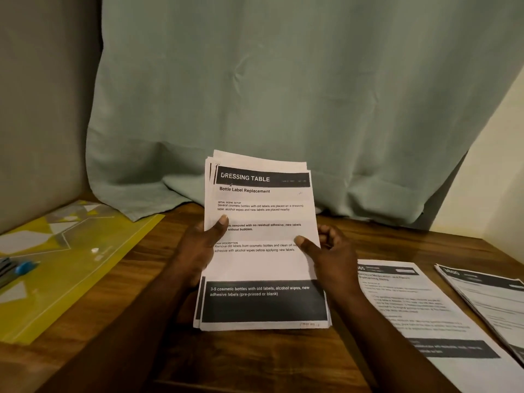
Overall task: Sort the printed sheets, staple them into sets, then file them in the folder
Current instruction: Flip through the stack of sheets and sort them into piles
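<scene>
Over brown wooden table [141, 279], likely mid-sort: white printed stack [263, 268] gripped in left hand [198, 248] and right hand [326, 251], yellow plastic folder [71, 265] apparently unused.

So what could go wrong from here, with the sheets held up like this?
1. The stack is fanned at its top edge. With the left hand and right hand holding only its sides, sheets could slip out of order.
2. The near pile and far pile lie close together, so a sheet might land on the wrong one.
</scene>
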